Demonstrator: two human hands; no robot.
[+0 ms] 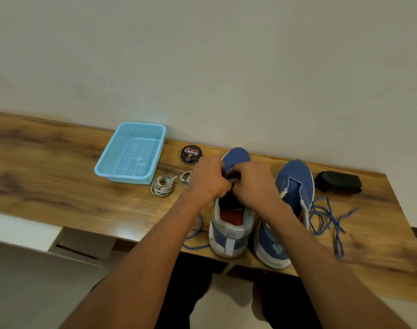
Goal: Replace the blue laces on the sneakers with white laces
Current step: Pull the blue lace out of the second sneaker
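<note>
Two blue sneakers stand side by side near the table's front edge, toes toward the wall. My left hand (207, 179) and my right hand (252, 182) meet over the eyelet area of the left sneaker (230, 230), fingers curled onto it. What they pinch there is hidden. A blue lace (195, 233) trails from under my left forearm beside that sneaker. The right sneaker (295, 179) has no lace in its eyelets, and a loose blue lace (328, 217) lies to its right. A coiled white lace (162, 185) lies left of my hands. A second white lace (186, 178) is partly hidden.
A light blue plastic basket (112, 170) stands at the back left of the wooden table (48, 167). A round Cherry polish tin (191, 154) sits by the wall behind my left hand. A black brush-like object (336, 181) lies right of the right sneaker.
</note>
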